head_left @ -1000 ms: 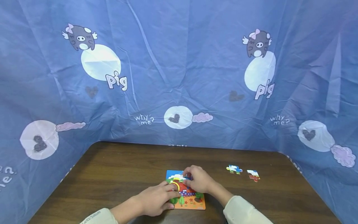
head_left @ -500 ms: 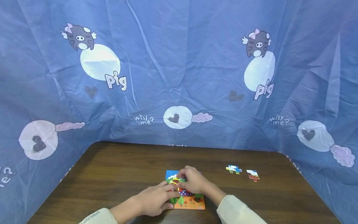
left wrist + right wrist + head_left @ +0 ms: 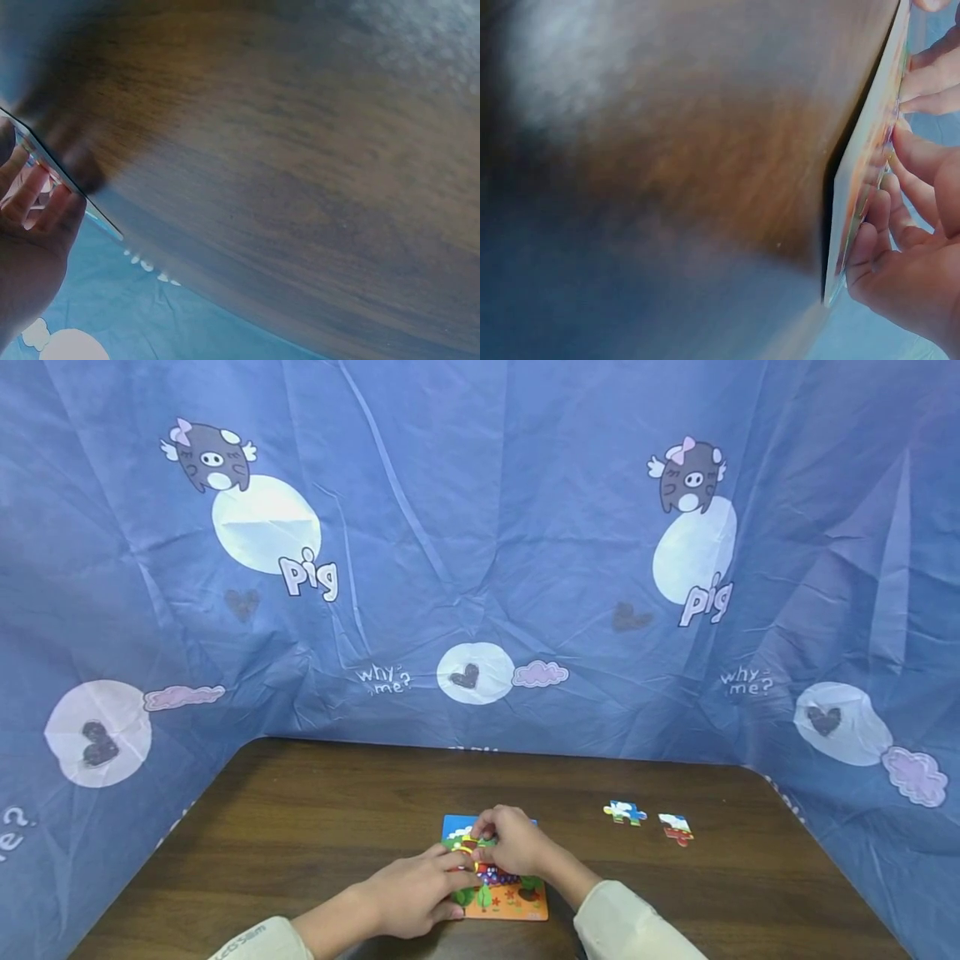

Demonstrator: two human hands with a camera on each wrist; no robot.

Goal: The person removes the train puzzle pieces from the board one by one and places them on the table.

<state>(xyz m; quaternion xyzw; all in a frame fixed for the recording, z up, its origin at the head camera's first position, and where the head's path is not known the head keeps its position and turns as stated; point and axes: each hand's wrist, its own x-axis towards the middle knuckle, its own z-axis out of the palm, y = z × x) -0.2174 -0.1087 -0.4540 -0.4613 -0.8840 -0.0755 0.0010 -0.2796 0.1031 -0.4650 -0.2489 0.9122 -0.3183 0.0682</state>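
A colourful jigsaw puzzle board (image 3: 517,906), with an orange lower part and a blue top edge, lies flat on the brown table. My left hand (image 3: 416,893) rests on its left side, fingers extended over the picture and thumb at the lower edge. Over the middle of the board, my right hand (image 3: 517,843) holds a puzzle piece (image 3: 486,842) between thumb and index finger, low against the picture; the hand hides much of it. In the right wrist view the board (image 3: 866,161) shows edge-on, with the right hand's other fingers (image 3: 862,244) curled at its surface.
Two loose puzzle pieces lie to the right of the board: a blue, white and yellow piece (image 3: 625,812) and a white and red piece (image 3: 677,829). A blue printed cloth (image 3: 480,568) surrounds the table (image 3: 315,802) at the back and sides.
My right hand has moved left across the board, from its upper right toward the middle, close to the left fingers. The left hand stays in place on the board.
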